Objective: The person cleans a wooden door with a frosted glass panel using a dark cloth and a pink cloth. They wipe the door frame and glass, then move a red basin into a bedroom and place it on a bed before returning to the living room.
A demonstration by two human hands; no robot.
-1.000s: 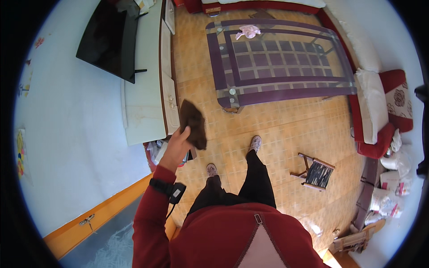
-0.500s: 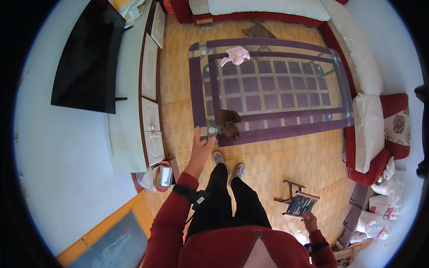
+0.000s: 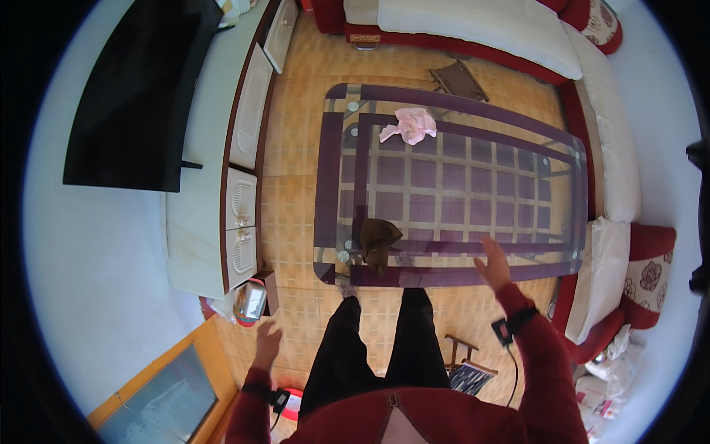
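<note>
Already pulled left hand from brown cloth toward seven o'clock and brought right hand to desk's five, both empty, unclenched.

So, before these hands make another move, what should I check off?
1. Left hand free: ok, nothing visible in it.
2. Right hand free: ok, nothing visible in it.
3. Brown cloth on the glass table: ok, towards its near left corner.
4. Brown cloth laid flat: not ok, bunched.
5. Pink cloth apart from brown cloth: ok.
6. Right hand touching the glass table: cannot tell.
</note>
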